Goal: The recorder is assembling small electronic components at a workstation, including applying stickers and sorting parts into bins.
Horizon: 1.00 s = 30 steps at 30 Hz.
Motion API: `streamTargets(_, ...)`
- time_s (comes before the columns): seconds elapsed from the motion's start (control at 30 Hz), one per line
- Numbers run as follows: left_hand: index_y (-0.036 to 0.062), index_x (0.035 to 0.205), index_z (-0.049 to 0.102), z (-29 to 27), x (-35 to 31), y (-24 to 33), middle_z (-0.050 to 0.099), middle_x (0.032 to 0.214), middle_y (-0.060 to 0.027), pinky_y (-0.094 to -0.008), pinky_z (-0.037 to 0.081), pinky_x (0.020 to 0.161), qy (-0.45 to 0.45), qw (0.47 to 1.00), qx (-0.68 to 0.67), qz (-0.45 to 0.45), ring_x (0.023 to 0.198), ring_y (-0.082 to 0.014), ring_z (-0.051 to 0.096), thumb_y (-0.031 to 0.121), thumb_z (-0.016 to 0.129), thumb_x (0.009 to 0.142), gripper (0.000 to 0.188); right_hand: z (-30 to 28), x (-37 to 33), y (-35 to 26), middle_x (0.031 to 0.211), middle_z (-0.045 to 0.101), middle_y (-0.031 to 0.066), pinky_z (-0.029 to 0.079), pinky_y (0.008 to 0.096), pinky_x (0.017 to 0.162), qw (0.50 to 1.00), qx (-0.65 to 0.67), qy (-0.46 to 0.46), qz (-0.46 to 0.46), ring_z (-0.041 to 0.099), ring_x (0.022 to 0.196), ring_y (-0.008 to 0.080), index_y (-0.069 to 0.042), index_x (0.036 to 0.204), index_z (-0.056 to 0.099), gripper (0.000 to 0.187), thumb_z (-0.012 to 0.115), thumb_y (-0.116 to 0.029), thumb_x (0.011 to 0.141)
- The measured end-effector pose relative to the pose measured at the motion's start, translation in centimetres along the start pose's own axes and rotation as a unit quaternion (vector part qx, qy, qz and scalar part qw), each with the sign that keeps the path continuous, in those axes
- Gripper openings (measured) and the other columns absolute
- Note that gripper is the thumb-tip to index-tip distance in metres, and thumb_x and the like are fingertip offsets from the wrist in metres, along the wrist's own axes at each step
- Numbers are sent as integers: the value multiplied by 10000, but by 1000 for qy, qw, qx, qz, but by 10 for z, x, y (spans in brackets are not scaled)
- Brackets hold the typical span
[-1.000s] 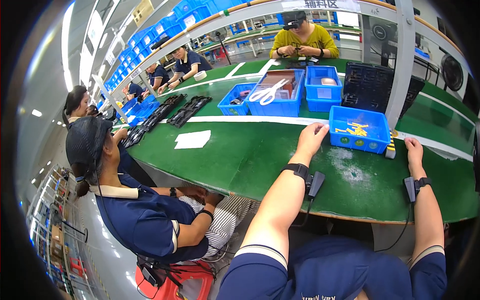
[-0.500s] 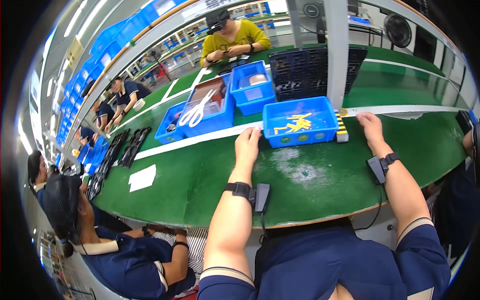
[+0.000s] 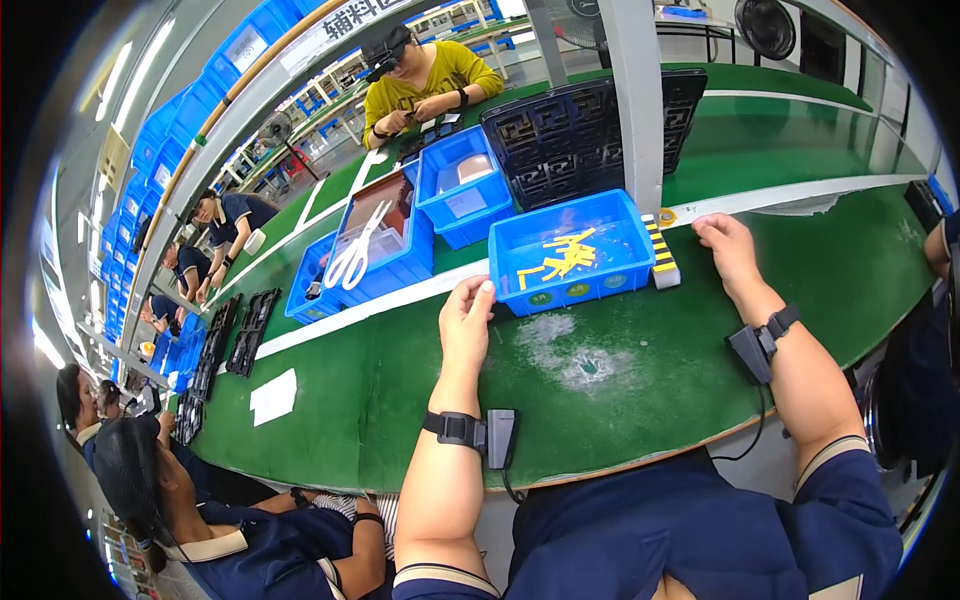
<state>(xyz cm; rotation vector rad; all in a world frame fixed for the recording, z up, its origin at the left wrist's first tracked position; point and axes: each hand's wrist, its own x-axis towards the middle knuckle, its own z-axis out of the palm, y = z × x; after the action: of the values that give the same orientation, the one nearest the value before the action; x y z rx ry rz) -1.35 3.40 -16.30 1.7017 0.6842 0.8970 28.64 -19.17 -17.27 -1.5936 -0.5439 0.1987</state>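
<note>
A blue plastic bin stands before me with several short yellow strips lying in it. My left hand is at the bin's left end, thumb up and fingers curled closed. I cannot tell whether it touches the bin wall. To the right of the bin, my right hand is loosely closed over the pale strip of the table, apart from the bin. No held thing shows in either hand. A block with black and yellow stripes sits between the bin and my right hand.
White scissors lie on a larger blue bin at the left, with a smaller bin behind. Black trays stand upright by a post. A co-worker sits across; another person sits left.
The whole view has shifted, so the bins and trays appear farther left. Both my hands keep nearly the same places relative to the bin and remain closed.
</note>
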Motion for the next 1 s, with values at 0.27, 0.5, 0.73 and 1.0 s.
streamTargets(0.27,30,1130,584,-4,7,6,625,1028,-45,-246,458,739,27,999,-31,-31,890,-114,589,199,645,869,317,6,-31,-40,938,635,44,451,264,822,984,76,-47,-154,576,894,115,10,905,633,89,596,-67,879)
streamTargets(0.5,-1,1113,586,-16,44,42,629,995,-82,-250,474,771,28,999,17,17,895,-119,573,104,655,828,312,-2,-71,-82,819,659,63,493,269,662,837,16,-530,-135,631,743,142,-24,850,683,55,671,-70,822)
streamTargets(0.73,9,1086,582,-20,103,60,603,1031,-140,-376,464,840,87,936,286,183,986,-299,578,136,681,756,368,9,-74,-40,859,671,56,507,222,590,694,69,-675,240,631,685,92,3,1073,639,211,631,-104,891)
streamTargets(1.0,34,950,615,-13,148,35,619,928,-134,-417,426,845,41,863,429,265,926,-338,563,184,739,700,316,3,-88,-31,923,644,118,545,263,673,733,188,-617,218,650,776,146,48,1073,621,186,566,19,899)
